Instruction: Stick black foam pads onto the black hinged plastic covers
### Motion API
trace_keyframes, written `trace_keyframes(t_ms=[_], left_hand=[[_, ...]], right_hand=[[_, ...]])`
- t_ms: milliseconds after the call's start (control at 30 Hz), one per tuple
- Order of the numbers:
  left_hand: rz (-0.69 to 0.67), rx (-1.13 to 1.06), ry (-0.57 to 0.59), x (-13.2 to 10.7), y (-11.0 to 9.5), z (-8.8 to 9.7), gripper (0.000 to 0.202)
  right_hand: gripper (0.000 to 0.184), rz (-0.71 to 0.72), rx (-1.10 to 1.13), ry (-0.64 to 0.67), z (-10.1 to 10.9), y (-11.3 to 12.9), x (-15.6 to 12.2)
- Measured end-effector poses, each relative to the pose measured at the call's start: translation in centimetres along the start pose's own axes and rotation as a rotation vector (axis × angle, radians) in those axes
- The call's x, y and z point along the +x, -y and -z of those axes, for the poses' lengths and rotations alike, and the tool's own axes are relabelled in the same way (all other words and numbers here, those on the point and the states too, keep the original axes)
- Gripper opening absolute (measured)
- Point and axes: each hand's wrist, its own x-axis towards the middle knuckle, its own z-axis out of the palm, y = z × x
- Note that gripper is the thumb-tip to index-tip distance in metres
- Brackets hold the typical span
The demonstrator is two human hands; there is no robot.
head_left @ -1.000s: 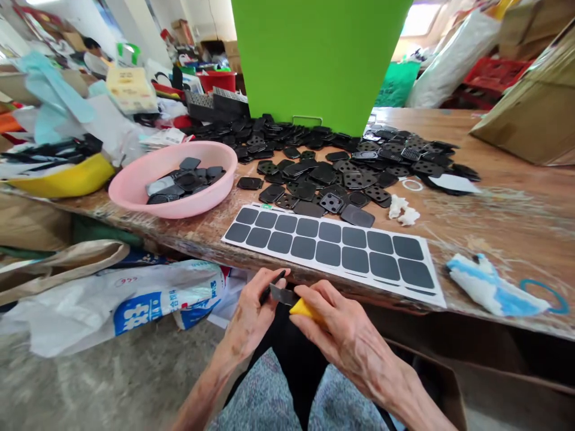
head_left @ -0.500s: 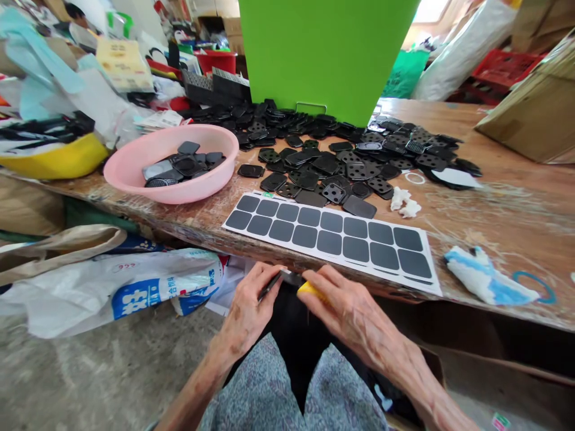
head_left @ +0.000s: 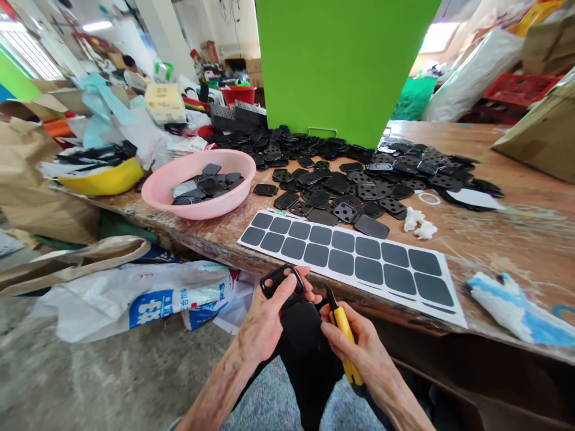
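My left hand (head_left: 269, 317) is shut on a black rounded-square plastic frame (head_left: 282, 282), pinching it between thumb and fingers just below the table edge. My right hand (head_left: 359, 341) grips a yellow utility knife (head_left: 342, 338), its small blade pointing up and close to the frame's lower side. Beyond my hands lies a white-backed sheet of dark rounded-square pads (head_left: 345, 258) on the wooden table (head_left: 507, 239). A heap of black perforated plastic pieces (head_left: 341, 191) spreads behind the sheet. Black cloth (head_left: 303, 335) covers my lap.
A pink plastic basin (head_left: 153, 194) holds black pieces at the table's left. Nearby are a yellow bowl (head_left: 101, 179) and piled papers. A green board (head_left: 341, 66) stands behind the heap. A white-and-blue rag (head_left: 516, 311) lies at right; plastic bags (head_left: 135, 299) sit below the table edge.
My hands have moved apart. The left now lifts the black frame into view, and the yellow knife, earlier mostly hidden in my right hand, stands upright. The camera view has shifted slightly.
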Motion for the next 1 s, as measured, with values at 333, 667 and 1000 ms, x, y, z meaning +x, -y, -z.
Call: trace_keyframes(t_ms=[333, 667, 1000], left_hand=[[-0.149, 0.217, -0.049, 8.0, -5.5, 1.4, 0.041], [-0.062, 0.013, 0.133, 7.7, -3.4, -3.2, 0.036], [-0.571, 0.767, 0.113, 6.2, -4.6, -1.6, 0.037]], right_hand=[[0.048, 0.064, 0.042, -0.299, 4.6, 5.3, 2.2], [0.039, 0.227, -0.154, -0.275, 2.9, 5.3, 4.3], [0.019, 0.839, -1.192, -0.393, 1.9, 10.9, 3.5]])
